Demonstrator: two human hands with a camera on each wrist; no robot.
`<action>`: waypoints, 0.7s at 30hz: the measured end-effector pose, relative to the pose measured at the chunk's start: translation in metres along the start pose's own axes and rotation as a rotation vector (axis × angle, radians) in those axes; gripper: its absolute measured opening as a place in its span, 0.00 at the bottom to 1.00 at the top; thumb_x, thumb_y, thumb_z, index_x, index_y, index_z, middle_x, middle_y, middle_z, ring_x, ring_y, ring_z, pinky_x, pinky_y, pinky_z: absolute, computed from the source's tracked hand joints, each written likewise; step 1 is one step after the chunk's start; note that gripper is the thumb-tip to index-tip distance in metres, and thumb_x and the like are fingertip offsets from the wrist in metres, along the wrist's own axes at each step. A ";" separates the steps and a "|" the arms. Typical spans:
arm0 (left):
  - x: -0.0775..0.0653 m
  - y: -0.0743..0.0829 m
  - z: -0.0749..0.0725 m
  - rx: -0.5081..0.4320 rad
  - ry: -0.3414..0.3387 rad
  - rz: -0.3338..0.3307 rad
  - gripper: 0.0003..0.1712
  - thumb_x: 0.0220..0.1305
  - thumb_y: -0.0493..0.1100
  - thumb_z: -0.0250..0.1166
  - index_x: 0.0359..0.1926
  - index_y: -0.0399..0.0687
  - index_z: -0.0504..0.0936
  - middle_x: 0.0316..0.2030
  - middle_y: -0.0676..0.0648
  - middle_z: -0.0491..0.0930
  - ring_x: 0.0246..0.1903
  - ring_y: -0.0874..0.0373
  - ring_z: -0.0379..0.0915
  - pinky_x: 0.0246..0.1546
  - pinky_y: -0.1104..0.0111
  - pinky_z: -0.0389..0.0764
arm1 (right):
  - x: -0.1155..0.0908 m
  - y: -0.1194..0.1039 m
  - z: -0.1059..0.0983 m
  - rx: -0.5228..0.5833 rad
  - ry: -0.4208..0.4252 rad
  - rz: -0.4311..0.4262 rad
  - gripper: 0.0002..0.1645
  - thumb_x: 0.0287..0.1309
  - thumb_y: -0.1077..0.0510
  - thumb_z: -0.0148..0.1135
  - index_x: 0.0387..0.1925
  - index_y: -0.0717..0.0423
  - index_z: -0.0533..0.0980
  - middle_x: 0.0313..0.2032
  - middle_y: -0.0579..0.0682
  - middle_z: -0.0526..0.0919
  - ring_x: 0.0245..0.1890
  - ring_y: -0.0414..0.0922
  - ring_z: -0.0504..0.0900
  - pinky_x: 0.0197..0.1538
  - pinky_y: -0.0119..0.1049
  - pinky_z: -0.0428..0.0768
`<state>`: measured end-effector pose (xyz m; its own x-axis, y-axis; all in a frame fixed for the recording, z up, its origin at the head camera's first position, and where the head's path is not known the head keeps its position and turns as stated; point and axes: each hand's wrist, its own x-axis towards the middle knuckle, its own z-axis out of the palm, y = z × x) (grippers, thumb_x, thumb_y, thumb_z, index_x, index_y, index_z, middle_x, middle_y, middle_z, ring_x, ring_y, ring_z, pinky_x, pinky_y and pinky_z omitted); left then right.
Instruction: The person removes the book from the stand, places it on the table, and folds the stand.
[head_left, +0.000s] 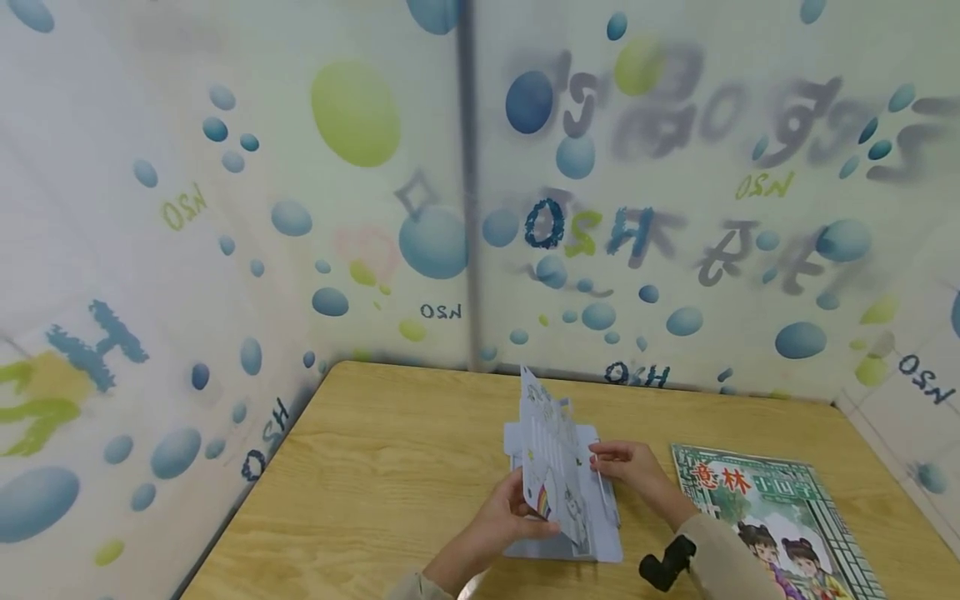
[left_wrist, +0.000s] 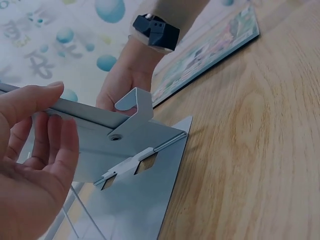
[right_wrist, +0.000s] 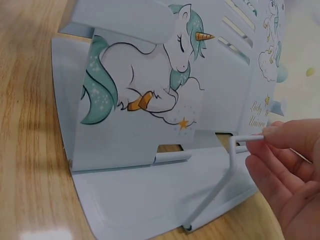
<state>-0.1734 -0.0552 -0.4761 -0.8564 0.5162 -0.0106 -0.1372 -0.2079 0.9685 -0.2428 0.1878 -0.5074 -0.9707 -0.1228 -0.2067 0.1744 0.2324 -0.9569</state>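
Observation:
A pale metal book stand (head_left: pixel 551 467) with unicorn prints stands on the table, its slotted back panel (right_wrist: pixel 130 80) tilted up from the base plate (right_wrist: pixel 125 200). My left hand (head_left: pixel 498 517) holds the panel's near edge, thumb on one face and fingers curled behind. At the other side, my right hand (head_left: pixel 633 471) pinches the end of a bent white wire support (right_wrist: pixel 215 190) between thumb and fingers; this wire rises from the base. A curled page clip (left_wrist: pixel 140 107) is riveted to the panel, and a hinge rod (left_wrist: pixel 135 160) joins panel and base.
An illustrated magazine (head_left: pixel 780 517) lies flat to the right, near my right forearm. The wooden table (head_left: pixel 360 467) meets walls covered in bubble-print paper (head_left: pixel 375 250) at the back and sides. A black device (head_left: pixel 667 562) sits on my right wrist.

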 end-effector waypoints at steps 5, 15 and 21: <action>0.000 0.005 -0.014 0.046 -0.157 -0.055 0.31 0.55 0.33 0.65 0.59 0.35 0.64 0.45 0.40 0.77 0.39 0.57 0.76 0.35 0.68 0.77 | -0.009 0.002 -0.004 -0.027 0.024 -0.008 0.18 0.57 0.65 0.59 0.48 0.70 0.74 0.45 0.61 0.78 0.42 0.47 0.79 0.44 0.38 0.78; 0.011 0.045 -0.054 0.099 -0.273 -0.135 0.09 0.63 0.40 0.57 0.41 0.43 0.67 0.38 0.47 0.72 0.38 0.58 0.72 0.39 0.63 0.77 | -0.044 -0.015 -0.023 -0.077 -0.169 -0.090 0.28 0.61 0.55 0.56 0.54 0.75 0.67 0.48 0.66 0.75 0.45 0.51 0.78 0.46 0.45 0.77; 0.033 0.069 -0.064 0.144 -0.004 -0.140 0.20 0.66 0.45 0.54 0.52 0.35 0.64 0.43 0.42 0.70 0.44 0.50 0.71 0.43 0.62 0.76 | -0.078 -0.030 -0.006 -0.024 -0.300 -0.209 0.25 0.62 0.58 0.55 0.51 0.78 0.67 0.46 0.70 0.75 0.42 0.47 0.80 0.44 0.42 0.78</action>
<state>-0.2431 -0.1062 -0.4255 -0.8319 0.5351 -0.1470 -0.1821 -0.0130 0.9832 -0.1729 0.1961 -0.4612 -0.8927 -0.4465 -0.0609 -0.0304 0.1947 -0.9804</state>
